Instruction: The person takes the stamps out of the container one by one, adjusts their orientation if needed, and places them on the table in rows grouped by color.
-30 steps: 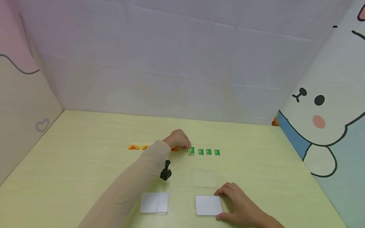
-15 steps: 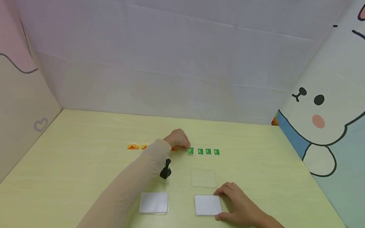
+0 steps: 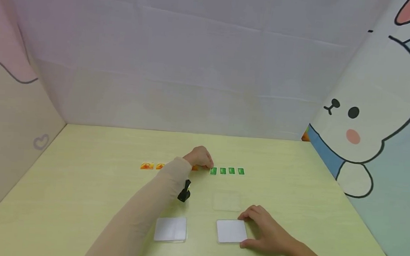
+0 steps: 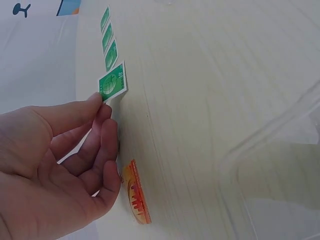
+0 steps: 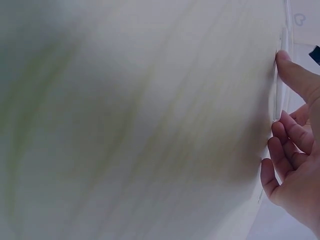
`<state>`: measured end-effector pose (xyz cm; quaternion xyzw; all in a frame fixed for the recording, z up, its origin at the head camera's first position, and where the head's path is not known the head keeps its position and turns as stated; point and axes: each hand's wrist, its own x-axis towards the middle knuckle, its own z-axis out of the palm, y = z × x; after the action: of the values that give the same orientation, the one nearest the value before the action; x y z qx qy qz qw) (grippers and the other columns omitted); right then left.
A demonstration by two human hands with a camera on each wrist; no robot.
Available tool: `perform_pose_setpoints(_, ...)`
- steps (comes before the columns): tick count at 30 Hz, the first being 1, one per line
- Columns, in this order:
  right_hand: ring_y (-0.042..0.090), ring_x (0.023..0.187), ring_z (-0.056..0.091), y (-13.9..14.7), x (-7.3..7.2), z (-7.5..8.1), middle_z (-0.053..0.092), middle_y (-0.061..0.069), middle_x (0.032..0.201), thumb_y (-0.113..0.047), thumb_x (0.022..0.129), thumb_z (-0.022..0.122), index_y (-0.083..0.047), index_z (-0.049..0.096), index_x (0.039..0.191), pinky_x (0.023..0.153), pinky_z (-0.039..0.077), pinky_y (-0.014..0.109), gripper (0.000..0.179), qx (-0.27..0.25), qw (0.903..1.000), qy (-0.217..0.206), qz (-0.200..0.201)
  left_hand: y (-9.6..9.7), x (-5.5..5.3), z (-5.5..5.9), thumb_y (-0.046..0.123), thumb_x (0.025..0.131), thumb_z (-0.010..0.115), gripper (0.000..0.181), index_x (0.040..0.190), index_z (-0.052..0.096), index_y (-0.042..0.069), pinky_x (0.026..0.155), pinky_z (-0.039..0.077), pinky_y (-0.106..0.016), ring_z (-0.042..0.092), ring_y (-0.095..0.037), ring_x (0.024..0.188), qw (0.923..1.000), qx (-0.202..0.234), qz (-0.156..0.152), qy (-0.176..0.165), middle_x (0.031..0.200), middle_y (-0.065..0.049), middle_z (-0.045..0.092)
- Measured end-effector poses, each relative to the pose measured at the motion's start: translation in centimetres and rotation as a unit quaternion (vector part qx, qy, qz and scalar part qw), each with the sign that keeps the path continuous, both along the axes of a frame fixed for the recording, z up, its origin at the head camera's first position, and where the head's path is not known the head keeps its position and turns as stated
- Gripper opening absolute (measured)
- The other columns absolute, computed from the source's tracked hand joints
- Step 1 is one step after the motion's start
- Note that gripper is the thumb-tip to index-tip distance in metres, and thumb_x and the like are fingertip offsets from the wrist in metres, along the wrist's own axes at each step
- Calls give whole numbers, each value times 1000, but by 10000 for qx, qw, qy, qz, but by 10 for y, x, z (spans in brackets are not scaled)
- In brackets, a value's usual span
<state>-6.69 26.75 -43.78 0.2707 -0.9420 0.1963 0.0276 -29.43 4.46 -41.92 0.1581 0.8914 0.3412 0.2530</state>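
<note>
My left hand (image 3: 200, 156) reaches to the row at the back and pinches the corner of a small green stamp (image 4: 113, 82) between thumb and index finger. That stamp is slightly tilted, its white edge showing. Several more green stamps (image 3: 231, 170) lie to its right. Orange stamps (image 3: 147, 166) run to the left, partly hidden behind my left sleeve. My right hand (image 3: 267, 231) grips a flat clear case with a white face (image 3: 231, 231) by its edges, thumb at the near side and index finger at the far side.
A second white-faced clear case (image 3: 170, 229) lies at front left. A thin transparent plastic piece (image 3: 227, 201) lies between the right-hand case and the stamps. A small black object (image 3: 184, 191) shows beside my left sleeve. Walls with printed fabric (image 3: 181, 62) enclose the table.
The head view has shifted a little, moving everything slightly left. Both hands keep their places on the stamp and the case.
</note>
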Motion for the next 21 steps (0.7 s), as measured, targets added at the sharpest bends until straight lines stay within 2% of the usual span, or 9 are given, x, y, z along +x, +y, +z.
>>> perform_pose_setpoints(4,3,97,46,1,0,0,58,-12,106,-51,73,78,-17,62,108,86,45,28,52,-3,10000,-5,-4,1,-2,-2,16,86,70,13,91,76,6,65,42,-21,53,-11,68,9996,18,-289,76,78,0,66)
perform_pose_setpoints(11,3,97,46,1,1,-1,58,-11,106,-50,73,78,-17,61,109,86,45,27,52,-35,10000,13,13,2,-5,0,17,86,70,13,92,75,7,66,42,-20,53,-10,70,9977,47,-652,186,79,0,67)
perform_pose_setpoints(21,3,96,46,1,-1,-2,58,-12,106,-49,72,79,-16,61,108,85,45,27,52,-70,10000,33,54,-4,-6,2,14,86,70,13,93,74,5,68,45,-21,53,-10,69,9964,245,-813,39,84,-2,70)
